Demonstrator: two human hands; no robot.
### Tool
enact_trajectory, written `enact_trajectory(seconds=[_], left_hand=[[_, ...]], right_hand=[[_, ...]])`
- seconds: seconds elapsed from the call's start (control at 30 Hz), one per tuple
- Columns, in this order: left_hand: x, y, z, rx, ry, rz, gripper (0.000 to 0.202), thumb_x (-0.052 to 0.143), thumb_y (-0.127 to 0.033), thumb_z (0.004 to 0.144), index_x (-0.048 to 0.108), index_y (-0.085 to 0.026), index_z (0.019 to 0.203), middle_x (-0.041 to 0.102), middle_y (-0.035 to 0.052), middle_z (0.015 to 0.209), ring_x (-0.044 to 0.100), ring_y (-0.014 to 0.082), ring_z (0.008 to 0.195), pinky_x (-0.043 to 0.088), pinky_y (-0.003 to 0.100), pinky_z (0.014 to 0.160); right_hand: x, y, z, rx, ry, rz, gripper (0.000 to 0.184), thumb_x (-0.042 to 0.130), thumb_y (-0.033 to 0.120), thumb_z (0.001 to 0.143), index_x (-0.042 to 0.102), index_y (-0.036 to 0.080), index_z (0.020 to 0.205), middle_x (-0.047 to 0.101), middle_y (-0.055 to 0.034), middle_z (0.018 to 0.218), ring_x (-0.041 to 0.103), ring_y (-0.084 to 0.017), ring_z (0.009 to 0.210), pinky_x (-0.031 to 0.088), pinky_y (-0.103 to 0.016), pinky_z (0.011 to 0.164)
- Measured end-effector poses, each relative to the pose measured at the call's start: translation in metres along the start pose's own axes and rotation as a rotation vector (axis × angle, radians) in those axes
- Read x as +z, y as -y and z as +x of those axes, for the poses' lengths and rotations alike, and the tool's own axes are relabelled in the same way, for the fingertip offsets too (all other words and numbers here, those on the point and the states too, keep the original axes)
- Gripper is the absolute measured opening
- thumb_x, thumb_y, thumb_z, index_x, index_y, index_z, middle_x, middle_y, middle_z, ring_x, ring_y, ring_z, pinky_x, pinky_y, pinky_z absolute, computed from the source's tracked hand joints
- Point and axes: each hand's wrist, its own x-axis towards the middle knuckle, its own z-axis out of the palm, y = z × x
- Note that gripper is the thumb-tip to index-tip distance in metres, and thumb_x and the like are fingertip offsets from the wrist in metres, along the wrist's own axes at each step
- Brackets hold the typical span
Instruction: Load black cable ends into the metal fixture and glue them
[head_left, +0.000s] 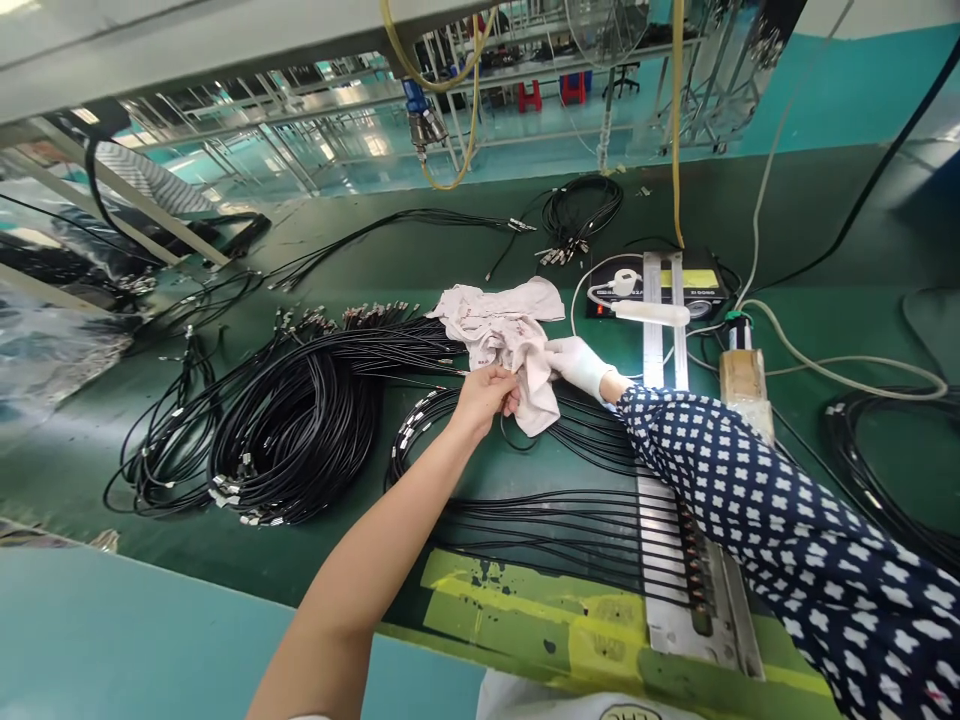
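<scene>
My left hand [487, 398] is bare, its thumb and fingers pinched together at the left side of a crumpled pale pink cloth [534, 385]. What lies between those fingertips is too small to make out; a thin black cable loop [517, 446] shows just below them. Wearing a white glove, my right hand [576, 365] grips the cloth from the right, with its fingertips partly hidden in the folds. Behind the hands the cloth spreads over the ends of a black cable bundle [405, 345]. More black cables [592, 440] pass beneath the right forearm.
A large cable coil [296, 440] lies left on the green table [300, 560]. A metal fixture [660, 560] holds a row of cable ends at the right. Behind it are a black box [701, 300] and a white-handled tool [649, 313]. A smaller coil [581, 210] lies farther back.
</scene>
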Motion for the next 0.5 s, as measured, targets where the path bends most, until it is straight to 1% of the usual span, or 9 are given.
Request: enact_trajectory(seconds=[0.1, 0.13, 0.2, 0.3, 0.37, 0.5], left_hand=[[-0.010, -0.005, -0.009, 0.000, -0.033, -0.021, 0.029, 0.080, -0.031, 0.069, 0.060, -0.013, 0.079, 0.064, 0.0022, 0.060, 0.057, 0.0114, 0.042, 0.040, 0.021, 0.038], [-0.012, -0.005, -0.011, 0.001, -0.041, -0.023, 0.029, 0.080, -0.031, 0.069, 0.060, -0.013, 0.080, 0.065, 0.0024, 0.061, 0.057, 0.0118, 0.043, 0.041, 0.021, 0.038], [-0.013, -0.005, -0.011, 0.006, -0.053, -0.020, 0.028, 0.080, -0.030, 0.070, 0.060, -0.014, 0.081, 0.065, 0.0025, 0.060, 0.058, 0.0122, 0.042, 0.041, 0.022, 0.038], [-0.006, -0.002, -0.004, 0.020, -0.066, 0.000, 0.027, 0.079, -0.029, 0.070, 0.057, -0.015, 0.077, 0.065, 0.0024, 0.057, 0.056, 0.0119, 0.039, 0.040, 0.021, 0.037], [0.001, 0.000, 0.002, 0.031, -0.063, 0.025, 0.025, 0.078, -0.026, 0.071, 0.056, -0.016, 0.075, 0.064, 0.0022, 0.055, 0.055, 0.0119, 0.037, 0.037, 0.020, 0.035], [0.013, 0.003, 0.010, 0.055, -0.029, 0.085, 0.018, 0.075, -0.017, 0.071, 0.057, -0.016, 0.073, 0.063, 0.0011, 0.052, 0.053, 0.0120, 0.035, 0.035, 0.019, 0.032]], right_hand=[[-0.007, 0.005, -0.001, 0.010, -0.081, 0.046, 0.035, 0.071, 0.051, 0.079, 0.059, 0.018, 0.076, 0.060, -0.0040, 0.067, 0.047, -0.014, 0.060, 0.038, -0.027, 0.055], [-0.008, 0.008, -0.001, 0.017, -0.080, 0.052, 0.035, 0.072, 0.051, 0.078, 0.061, 0.018, 0.078, 0.061, -0.0047, 0.068, 0.048, -0.015, 0.061, 0.039, -0.028, 0.056], [-0.008, 0.013, -0.002, 0.032, -0.038, 0.047, 0.038, 0.076, 0.052, 0.074, 0.063, 0.017, 0.077, 0.061, -0.0045, 0.068, 0.048, -0.015, 0.061, 0.038, -0.028, 0.056], [-0.001, 0.019, -0.003, 0.040, 0.040, 0.004, 0.041, 0.083, 0.051, 0.066, 0.063, 0.014, 0.070, 0.056, -0.0009, 0.063, 0.043, -0.012, 0.060, 0.033, -0.025, 0.053], [0.006, 0.020, -0.002, 0.043, 0.069, -0.034, 0.043, 0.085, 0.050, 0.063, 0.064, 0.013, 0.066, 0.053, 0.0006, 0.061, 0.041, -0.010, 0.060, 0.031, -0.024, 0.053], [0.015, 0.018, 0.000, 0.063, 0.078, -0.072, 0.046, 0.082, 0.053, 0.066, 0.062, 0.013, 0.061, 0.050, 0.0015, 0.056, 0.039, -0.010, 0.057, 0.028, -0.024, 0.051]])
